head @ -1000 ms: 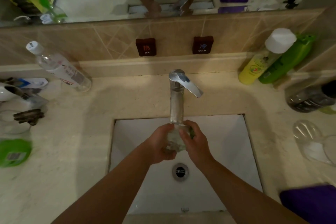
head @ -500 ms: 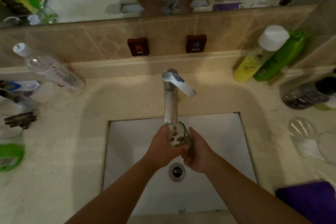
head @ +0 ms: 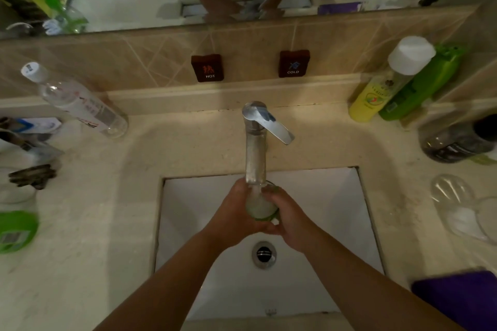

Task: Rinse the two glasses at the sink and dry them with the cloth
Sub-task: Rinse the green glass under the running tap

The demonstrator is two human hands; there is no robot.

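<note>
Left hand (head: 236, 212): curled round the left side of the glass (head: 259, 207), fingers wrapped against its wall. Right hand (head: 289, 216): curled round the right side of the same glass, thumb near the rim. The glass is held between both hands over the sink (head: 336, 196), directly beneath the spout of the tap (head: 255, 153), mouth turned upward toward the spout. Contents: cloudy, whitish water, judged to be the stream filling it; the level cannot be told.

Step in hand, as judged: rinsing of the first glass. To be done well, the glass is to be kept centred under the stream, turned so that the whole wall is wetted, then tipped out over the drain (head: 264, 254); a firm hold is advised, since wet glass is likely to slip.

Second glass (head: 454, 196): laid on its side near the right edge of the surface (head: 80, 223), appearing empty. Cloth (head: 457, 298), purple: placed at the front right corner of the surface, apart from the second glass.

Other containers: a clear bottle (head: 78, 102) with white cap, leaned at the back left, contents not discernible; a yellow bottle (head: 379, 91) with white cap and a green bottle (head: 422, 86), leaned together at the back right; a dark jar (head: 457, 140) at the right edge, contents dark and unclear.
</note>
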